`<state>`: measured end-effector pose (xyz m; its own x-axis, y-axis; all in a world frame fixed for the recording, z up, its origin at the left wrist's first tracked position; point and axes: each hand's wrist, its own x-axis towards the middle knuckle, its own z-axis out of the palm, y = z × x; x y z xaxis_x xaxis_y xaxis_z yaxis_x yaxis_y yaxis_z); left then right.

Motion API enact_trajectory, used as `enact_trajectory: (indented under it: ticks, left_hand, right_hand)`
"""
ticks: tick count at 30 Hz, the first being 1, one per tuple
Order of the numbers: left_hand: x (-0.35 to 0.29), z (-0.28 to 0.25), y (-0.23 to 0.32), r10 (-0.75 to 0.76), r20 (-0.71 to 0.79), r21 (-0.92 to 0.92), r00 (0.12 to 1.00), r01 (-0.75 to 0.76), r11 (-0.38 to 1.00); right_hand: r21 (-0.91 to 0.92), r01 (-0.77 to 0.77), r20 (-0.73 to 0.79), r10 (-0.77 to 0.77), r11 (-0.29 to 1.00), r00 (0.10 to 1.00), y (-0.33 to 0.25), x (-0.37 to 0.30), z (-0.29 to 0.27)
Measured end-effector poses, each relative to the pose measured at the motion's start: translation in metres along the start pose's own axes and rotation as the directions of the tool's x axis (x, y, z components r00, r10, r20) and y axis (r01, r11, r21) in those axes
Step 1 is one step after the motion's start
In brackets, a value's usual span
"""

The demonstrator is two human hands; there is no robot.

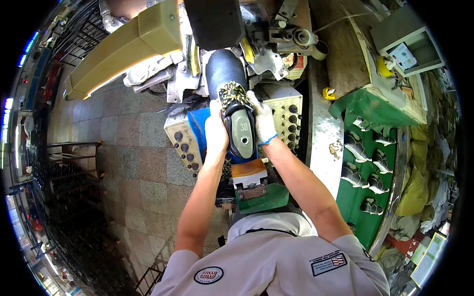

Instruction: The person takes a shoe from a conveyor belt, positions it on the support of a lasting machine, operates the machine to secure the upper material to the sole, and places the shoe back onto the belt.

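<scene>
Shoe [225, 71] is between my hands, toe away from me, between the machine's left plate [183, 83] and right plate [269, 64], near the black block [213, 24]. Left hand [216, 128] holds its left side, gloved right hand [261, 121] the right; fingers underneath hidden. Grey last [241, 133] fills the opening, heel end near the orange pad [248, 168]. Can't tell if toe touches metal. Risks, my read: uneven pressure from my hands could yaw the shoe, so the toe would sit crooked between the plates. Loose laces [233, 94] bunched on top could snag if they slide toward the metal. Biggest one: fingertips sit close to the plates; if anything closes while I'm reaching forward, pinch. Glove fabric could catch too. Slack grip would let the last tip.
</scene>
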<state>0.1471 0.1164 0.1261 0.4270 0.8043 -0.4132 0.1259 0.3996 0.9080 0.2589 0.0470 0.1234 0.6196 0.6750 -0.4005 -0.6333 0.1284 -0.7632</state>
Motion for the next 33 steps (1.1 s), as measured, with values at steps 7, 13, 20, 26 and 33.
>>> enact_trajectory:
  ticks: [7,13,20,26,33]
  left_hand:
    - [0.009,-0.020,-0.044,0.117,-0.062,-0.073,0.991,-0.121,0.990]
    - [-0.092,-0.089,-0.188,0.087,-0.326,0.305,0.941,0.017,0.952]
    - [-0.083,-0.064,-0.282,-0.141,-0.394,0.429,0.908,0.318,0.846]
    - [-0.089,-0.077,-0.272,-0.081,-0.406,0.304,0.910,0.218,0.927]
    - [-0.189,-0.170,-0.136,-0.134,-0.110,0.276,0.985,0.159,0.948]
  right_hand:
    - [-0.280,0.166,-0.046,-0.185,0.946,0.982,0.014,-0.003,-0.022]
    - [0.250,0.116,-0.070,-0.102,0.961,0.992,-0.019,-0.083,-0.184]
    - [-0.109,-0.037,-0.357,-0.004,0.993,0.934,-0.029,-0.151,-0.211]
    - [-0.154,-0.073,-0.202,0.041,0.985,0.979,-0.032,-0.150,-0.203]
    - [-0.018,-0.081,0.078,0.082,0.997,0.994,-0.057,-0.174,-0.190]
